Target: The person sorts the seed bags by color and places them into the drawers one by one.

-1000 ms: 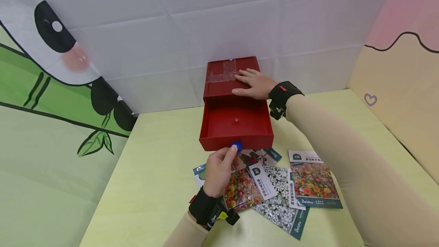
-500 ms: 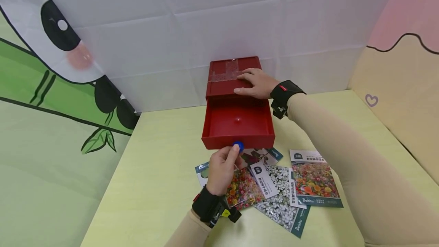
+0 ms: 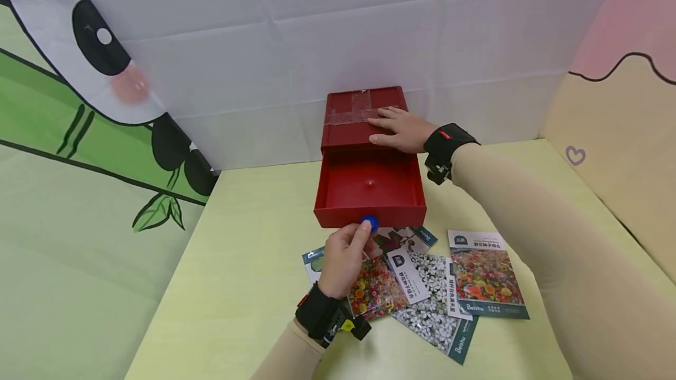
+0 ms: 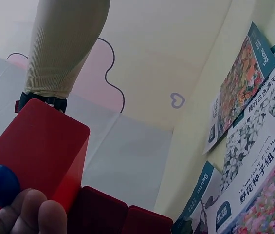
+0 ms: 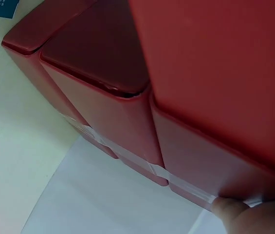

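Observation:
A red drawer unit [image 3: 338, 136] stands against the back wall, its top drawer [image 3: 338, 217] pulled out and its bare red floor showing. My left hand [image 3: 340, 260] pinches the blue knob [image 3: 371, 223] on the drawer front between thumb and fingers. In the left wrist view the knob [image 4: 2, 185] sits among the fingertips, and closed drawers lie below the pulled one. My right hand [image 3: 404, 131] rests on top of the unit with its fingers spread. In the right wrist view clear tape [image 5: 147, 166] runs down the unit's side, and fingertips [image 5: 229, 210] show at the lower right.
Several flower seed packets lie overlapping on the pale yellow table [image 3: 222, 286], in front of and partly under the drawer. One colourful packet [image 3: 486, 274] is at the right by my forearm. A white cloth wall [image 3: 253, 87] rises right behind the unit.
The head view has shifted slightly, so the scene sits a little further right. The drawer stays pulled out, and both hands keep their places on knob and top.

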`<action>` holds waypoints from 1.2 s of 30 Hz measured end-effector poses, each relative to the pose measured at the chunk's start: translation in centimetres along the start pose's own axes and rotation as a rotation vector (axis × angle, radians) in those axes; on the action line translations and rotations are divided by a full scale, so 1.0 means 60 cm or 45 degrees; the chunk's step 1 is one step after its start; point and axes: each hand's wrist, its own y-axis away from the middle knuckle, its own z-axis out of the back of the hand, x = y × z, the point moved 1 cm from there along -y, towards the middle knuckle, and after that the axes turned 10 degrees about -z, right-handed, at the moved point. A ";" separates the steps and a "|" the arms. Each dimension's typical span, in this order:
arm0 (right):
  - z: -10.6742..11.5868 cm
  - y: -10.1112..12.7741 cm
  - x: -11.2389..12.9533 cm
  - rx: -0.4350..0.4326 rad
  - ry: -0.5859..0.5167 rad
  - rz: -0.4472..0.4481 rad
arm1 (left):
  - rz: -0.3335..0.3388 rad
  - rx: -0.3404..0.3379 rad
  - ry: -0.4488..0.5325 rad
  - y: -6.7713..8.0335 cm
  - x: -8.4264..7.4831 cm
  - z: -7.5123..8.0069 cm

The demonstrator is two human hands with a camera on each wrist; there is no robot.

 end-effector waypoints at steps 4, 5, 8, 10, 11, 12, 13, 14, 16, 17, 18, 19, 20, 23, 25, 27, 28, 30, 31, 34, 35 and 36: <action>-0.002 0.000 -0.002 -0.015 0.012 0.002 | -0.010 0.030 0.014 0.000 -0.003 0.002; -0.002 -0.001 -0.002 -0.018 0.013 0.002 | -0.006 0.037 0.016 0.000 -0.002 0.003; -0.004 -0.001 0.001 -0.016 0.016 0.003 | 0.021 0.055 0.013 0.002 0.007 0.007; -0.006 -0.001 0.003 -0.012 0.017 0.002 | 0.020 0.067 -0.009 0.005 0.023 0.013; -0.007 -0.001 0.004 -0.010 0.023 0.002 | 0.018 0.076 -0.029 0.007 0.031 0.017; -0.007 -0.001 0.006 -0.007 0.025 0.001 | 0.012 0.084 -0.053 0.009 0.038 0.021; -0.007 -0.001 0.007 -0.006 0.027 0.002 | 0.007 0.090 -0.086 0.010 0.046 0.025; -0.007 -0.001 0.008 -0.004 0.026 0.004 | -0.006 0.100 -0.122 0.013 0.049 0.029; -0.007 0.000 0.012 -0.005 0.022 0.009 | -0.036 0.127 -0.201 0.017 0.053 0.039; -0.006 -0.001 0.013 -0.005 0.023 0.012 | -0.053 0.143 -0.252 0.019 0.055 0.043; -0.006 -0.001 0.013 -0.004 0.020 0.012 | -0.066 0.159 -0.305 0.022 0.056 0.048; -0.005 -0.001 0.014 -0.004 0.020 0.012 | -0.080 0.178 -0.361 0.023 0.057 0.052; -0.005 -0.001 0.014 -0.005 0.018 0.011 | -0.089 0.198 -0.418 0.025 0.057 0.056; -0.003 0.000 0.014 -0.008 0.022 0.003 | -0.081 0.269 -0.588 0.027 0.058 0.067; -0.002 0.001 0.013 -0.012 0.025 -0.002 | -0.056 0.329 -0.704 0.029 0.060 0.072; -0.002 0.000 0.013 -0.017 0.030 -0.004 | -0.042 0.401 -0.829 0.030 0.064 0.076; -0.003 0.000 0.013 -0.018 0.031 -0.005 | -0.036 0.437 -0.899 0.031 0.067 0.077; -0.003 0.000 0.013 -0.018 0.032 -0.006 | -0.025 0.502 -1.033 0.034 0.076 0.080; -0.003 0.000 0.014 -0.018 0.032 -0.007 | -0.022 0.531 -1.095 0.035 0.080 0.080; -0.004 0.002 0.016 -0.015 0.024 -0.012 | -0.023 0.607 -1.247 0.038 0.092 0.081; -0.004 0.002 0.017 -0.015 0.022 -0.013 | -0.034 0.631 -1.289 0.039 0.095 0.081; -0.004 0.002 0.017 -0.014 0.022 -0.012 | -0.043 0.652 -1.322 0.040 0.098 0.080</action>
